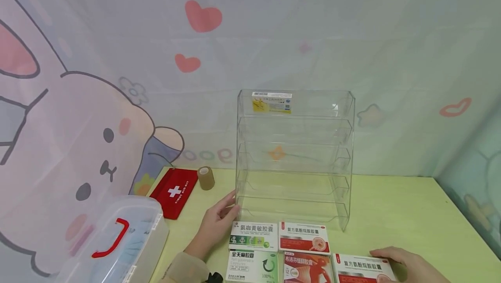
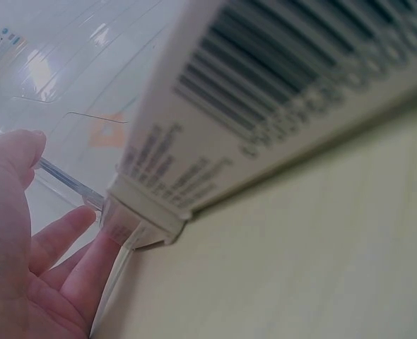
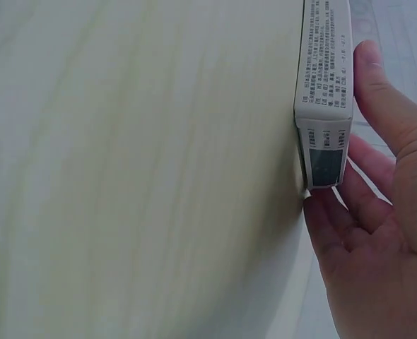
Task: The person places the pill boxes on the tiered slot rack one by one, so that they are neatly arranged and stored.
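Observation:
A tiered clear plastic rack stands upright on the table. At its lower left side my left hand grips the side edge, thumb in front and fingers at the side; the left wrist view shows this hand against the clear plastic. My right hand holds a red and white medicine box at front right. In the right wrist view, thumb and fingers lie on opposite sides of this box. Beside it lie a red medicine box, a green one, a green-striped one and another red-white one.
A small yellow and white box sits in the rack's top tier. To the left are a red first aid pouch, a tan tape roll and a clear-lidded box with a red handle. A printed cloth hangs behind.

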Available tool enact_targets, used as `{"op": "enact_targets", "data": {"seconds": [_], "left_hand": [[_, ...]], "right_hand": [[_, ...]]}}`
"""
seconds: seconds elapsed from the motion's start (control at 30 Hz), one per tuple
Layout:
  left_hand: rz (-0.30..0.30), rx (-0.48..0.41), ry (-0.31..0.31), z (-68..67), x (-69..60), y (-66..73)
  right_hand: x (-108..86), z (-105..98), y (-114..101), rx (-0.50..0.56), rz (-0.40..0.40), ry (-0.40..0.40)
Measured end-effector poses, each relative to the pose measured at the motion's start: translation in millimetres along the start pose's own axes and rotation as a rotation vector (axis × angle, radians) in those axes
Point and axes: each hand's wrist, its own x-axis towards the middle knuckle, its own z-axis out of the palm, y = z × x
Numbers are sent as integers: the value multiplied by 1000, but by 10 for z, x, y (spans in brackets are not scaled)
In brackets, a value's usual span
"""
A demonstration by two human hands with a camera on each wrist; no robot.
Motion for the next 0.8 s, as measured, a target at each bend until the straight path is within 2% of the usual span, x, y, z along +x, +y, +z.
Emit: {"op": "enact_targets", "data": {"seconds": [0.2,0.5,0.67,0.8], "left_hand": [[-2,5,0,0,-10,14],[-7,-10,1,1,-2,9],[-3,-7,1,2,0,17],[-1,-7,0,6,5,17]], "right_hand": [[-15,2,-10,19,-40,23],[-40,-68,-94,233,49,19],[-46,-77,-129,252,49,30],[-29,-99,-144,251,96,51]]}}
